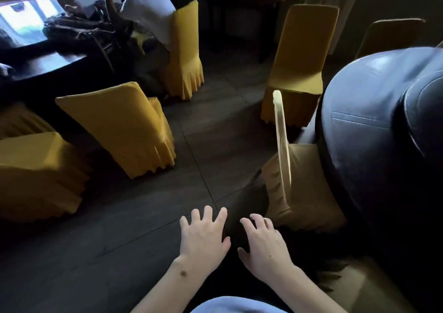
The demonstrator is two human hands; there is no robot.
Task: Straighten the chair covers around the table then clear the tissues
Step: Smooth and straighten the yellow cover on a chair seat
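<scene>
Draping yellow chair cover (124,126), pleated hem

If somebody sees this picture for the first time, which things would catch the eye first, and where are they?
First come the bright yellow chair covers: one chair stands at the left by the dark table, another stands apart at the upper right. Next, the two bare hands low in the middle, the left hand and the right hand, both spread open over the dark floor and holding nothing. At the right edge bulges a big dark blue cushioned seat.
</scene>
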